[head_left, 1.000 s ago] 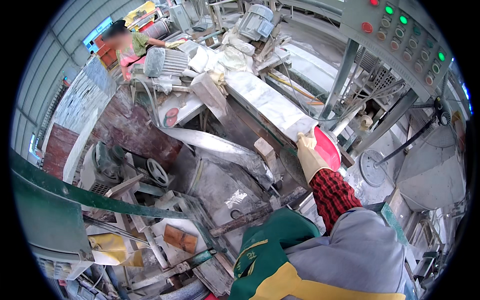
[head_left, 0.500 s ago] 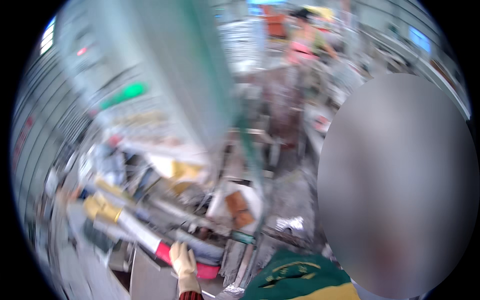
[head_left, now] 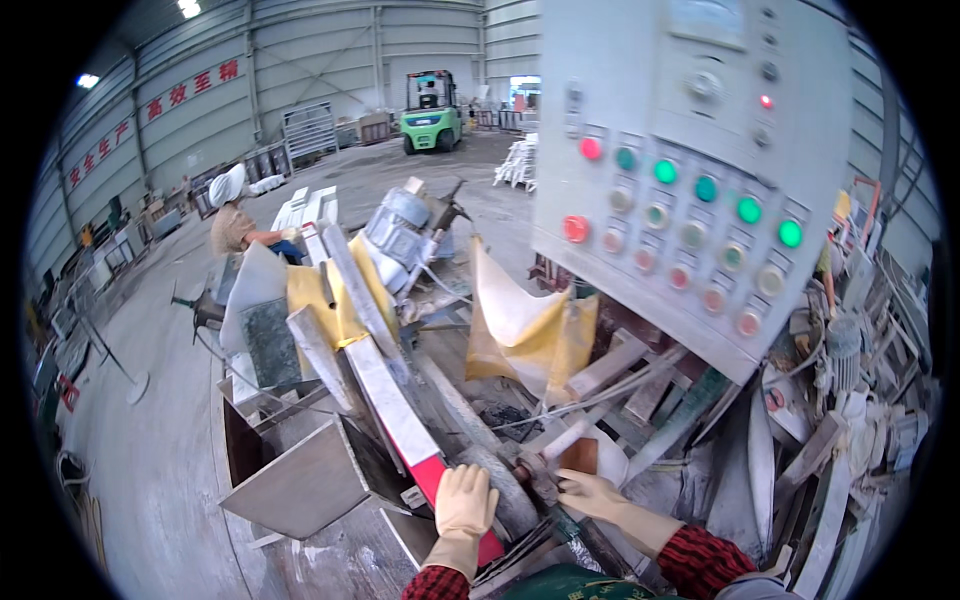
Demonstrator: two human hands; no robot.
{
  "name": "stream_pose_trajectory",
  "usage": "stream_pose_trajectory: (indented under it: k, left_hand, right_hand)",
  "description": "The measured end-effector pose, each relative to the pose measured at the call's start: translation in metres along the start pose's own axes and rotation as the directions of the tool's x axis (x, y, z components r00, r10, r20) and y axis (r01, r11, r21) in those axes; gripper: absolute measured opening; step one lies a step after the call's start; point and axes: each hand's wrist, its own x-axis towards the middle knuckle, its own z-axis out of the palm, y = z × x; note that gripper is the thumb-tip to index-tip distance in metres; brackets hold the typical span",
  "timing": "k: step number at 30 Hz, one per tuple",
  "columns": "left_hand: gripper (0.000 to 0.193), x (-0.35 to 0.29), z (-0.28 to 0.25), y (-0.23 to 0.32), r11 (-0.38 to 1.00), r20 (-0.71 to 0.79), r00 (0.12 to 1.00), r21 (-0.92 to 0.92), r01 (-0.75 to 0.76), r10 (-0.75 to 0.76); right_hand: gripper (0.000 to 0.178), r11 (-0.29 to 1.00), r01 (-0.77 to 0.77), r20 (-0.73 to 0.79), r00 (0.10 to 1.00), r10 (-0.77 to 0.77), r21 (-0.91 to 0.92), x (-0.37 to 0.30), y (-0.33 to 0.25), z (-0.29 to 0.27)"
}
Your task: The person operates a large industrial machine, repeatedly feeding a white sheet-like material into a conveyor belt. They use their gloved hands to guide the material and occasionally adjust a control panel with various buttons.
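- The left hand (head_left: pixel 465 503), in a pale glove, lies flat with the fingers spread on the near end of the long slab (head_left: pixel 385 400); it presses on it and does not close around it.
- The right hand (head_left: pixel 592 492), also gloved, rests at the metal fitting (head_left: pixel 535 478) beside the roller (head_left: pixel 480 440); whether it grips the fitting or only touches it, I cannot tell.
- The slab is a narrow white strip with a red end; it lies slanted on the machine, the red end near the person, the far end up among the yellow sheets (head_left: pixel 330 295).
- My judgement: the slab is already placed on the machine and steadied by hand; the work on it seems at an early stage, because no cut or mark shows on it.
- The grey panel (head_left: pixel 690 170) has lit green and red buttons; no hand is on it.
- Another person (head_left: pixel 235 220) works far behind; a green forklift (head_left: pixel 432 110) stands farther off.
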Motion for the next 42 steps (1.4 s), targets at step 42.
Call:
stream_pose_trajectory:
  k: [42]
  left_hand:
    - [0.036,-0.019,0.008,0.023,0.999,-0.074,0.997,-0.049,-0.015,0.011]
  right_hand:
    - [0.075,0.805,-0.275,0.201,0.96,0.196,0.526,0.037,-0.08,0.039]
